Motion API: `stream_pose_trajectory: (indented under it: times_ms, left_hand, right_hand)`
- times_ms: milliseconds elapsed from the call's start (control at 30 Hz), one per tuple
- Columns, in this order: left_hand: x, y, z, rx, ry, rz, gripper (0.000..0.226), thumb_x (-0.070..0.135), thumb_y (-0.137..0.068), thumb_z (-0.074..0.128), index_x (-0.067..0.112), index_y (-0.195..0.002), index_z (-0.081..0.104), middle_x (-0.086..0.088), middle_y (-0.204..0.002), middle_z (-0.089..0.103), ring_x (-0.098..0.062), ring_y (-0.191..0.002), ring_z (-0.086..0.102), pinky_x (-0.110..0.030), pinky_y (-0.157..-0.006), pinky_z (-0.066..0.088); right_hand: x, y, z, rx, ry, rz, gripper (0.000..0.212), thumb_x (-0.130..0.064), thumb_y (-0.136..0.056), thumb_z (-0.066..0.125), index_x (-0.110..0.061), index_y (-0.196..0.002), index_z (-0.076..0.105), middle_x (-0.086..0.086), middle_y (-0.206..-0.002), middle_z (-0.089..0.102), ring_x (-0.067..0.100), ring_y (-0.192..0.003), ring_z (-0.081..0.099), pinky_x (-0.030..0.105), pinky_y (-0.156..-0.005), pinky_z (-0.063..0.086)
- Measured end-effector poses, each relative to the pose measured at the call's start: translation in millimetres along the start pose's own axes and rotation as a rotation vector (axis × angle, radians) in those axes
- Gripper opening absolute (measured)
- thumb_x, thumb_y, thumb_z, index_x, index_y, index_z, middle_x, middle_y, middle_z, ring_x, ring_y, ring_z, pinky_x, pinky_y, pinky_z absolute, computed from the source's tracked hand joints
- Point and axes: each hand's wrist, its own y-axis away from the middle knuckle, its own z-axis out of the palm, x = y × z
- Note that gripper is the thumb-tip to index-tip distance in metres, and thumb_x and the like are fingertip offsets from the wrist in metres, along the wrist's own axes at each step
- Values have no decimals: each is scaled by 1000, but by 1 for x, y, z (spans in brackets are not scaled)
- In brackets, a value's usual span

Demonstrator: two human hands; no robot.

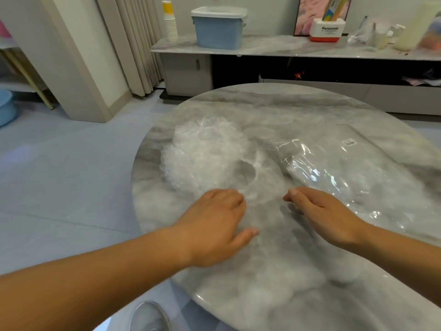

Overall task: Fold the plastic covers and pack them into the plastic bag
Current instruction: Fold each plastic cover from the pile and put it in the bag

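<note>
Table: the grey marble-patterned oval table (286, 108) fills the centre and lower right of the frame; all task items lie on it.
Covers, heap: the heap of crumpled clear plastic covers (202, 154) sits left of centre, just above your left hand.
Covers, single: 1 thin clear elastic-edged cover (262, 180) lies spread between the heap and the bag, with its round opening beside the heap.
Bag: the clear glossy plastic bag (346, 177) lies flat right of centre, a small white printed label (349, 142) near its upper edge. Whether anything is inside it cannot be told.
Left hand: your left hand (214, 223) is palm down in the lower centre. The 4 fingers lie pressed together, bent down at the near edge of the single cover; the thumb is spread apart toward the right.
Right hand: your right hand (322, 211) is palm down, overlapping the lower left corner of the bag. Its fingers are together and bent; whether they pinch any film cannot be told.
Background: a long marble-topped cabinet (262, 47) crosses the top of the frame, carrying a blue lidded plastic box (218, 32) and a stack of white paper cups (170, 27).
</note>
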Motion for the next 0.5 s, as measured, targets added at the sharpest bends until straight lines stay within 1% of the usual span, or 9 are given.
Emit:
stream_pose_trajectory:
  times_ms: [33, 67, 100, 133, 200, 267, 300, 400, 500]
  left_hand:
    - [11, 7, 5, -63, 9, 28, 74, 68, -95, 13, 16, -127, 54, 0, -125, 51, -18, -116, 46, -33, -111, 31]
    - [21, 13, 10, -120, 31, 51, 69, 68, -97, 17, 17, -125, 54, 1, -121, 51, -17, -112, 47, -34, -109, 33]
    - [27, 17, 16, -165, 65, 73, 64, 67, -99, 22, 17, -126, 53, 1, -123, 50, -17, -112, 46, -35, -109, 34]
    - [32, 21, 21, -209, 100, 97, 63, 65, -100, 26, 17, -133, 51, 1, -132, 48, -17, -120, 45, -35, -112, 33]
    - [35, 25, 25, -267, 145, 169, 64, 61, -102, 31, 21, -152, 37, 1, -158, 32, -18, -142, 30, -35, -119, 24]
    - [36, 27, 28, -277, 202, 239, 64, 56, -103, 37, 27, -159, 27, 3, -166, 19, -15, -149, 19, -33, -122, 19]
    - [36, 28, 29, -259, 241, 265, 62, 53, -103, 41, 28, -158, 28, 4, -167, 19, -13, -149, 20, -31, -122, 20]
    - [31, 29, 34, -131, 367, 296, 49, 42, -101, 52, 31, -148, 47, 9, -161, 32, -9, -145, 30, -30, -118, 29]
    - [22, 30, 36, 1, 415, 225, 31, 42, -96, 59, 37, -126, 62, 15, -150, 43, -2, -137, 36, -32, -109, 41]
  right_hand:
    - [3, 6, -1, 12, 21, -23, 45, -51, -103, 38, -18, -103, 68, -12, -104, 70, 8, -99, 65, 38, -98, 50]
    - [7, 12, 0, 46, 51, -58, 42, -49, -103, 39, -17, -103, 66, -8, -105, 69, 8, -98, 64, 35, -94, 52]
    - [10, 19, 1, 97, 79, -109, 35, -47, -102, 42, -19, -105, 63, -9, -107, 65, 6, -100, 61, 26, -89, 52]
    - [12, 25, 2, 169, 91, -160, 27, -45, -100, 45, -24, -110, 59, -14, -110, 60, 1, -103, 57, 16, -82, 49]
    - [14, 39, 5, 247, 51, -223, 20, -42, -100, 51, -30, -116, 51, -19, -114, 52, -3, -107, 53, 9, -78, 44]
    - [15, 51, 9, 153, 13, -251, 17, -45, -100, 52, -34, -113, 53, -21, -115, 55, -2, -110, 53, 8, -83, 42]
    - [16, 57, 11, 75, 31, -286, 16, -47, -100, 51, -36, -111, 55, -22, -115, 56, -2, -112, 53, 8, -86, 40]
    - [25, 67, 18, -101, 157, -468, 28, -50, -95, 49, -28, -101, 66, -21, -121, 58, 2, -123, 50, 9, -99, 34]
    - [28, 70, 19, -238, 232, -500, 41, -54, -96, 42, -26, -99, 71, -17, -134, 55, -4, -132, 42, 13, -107, 30]
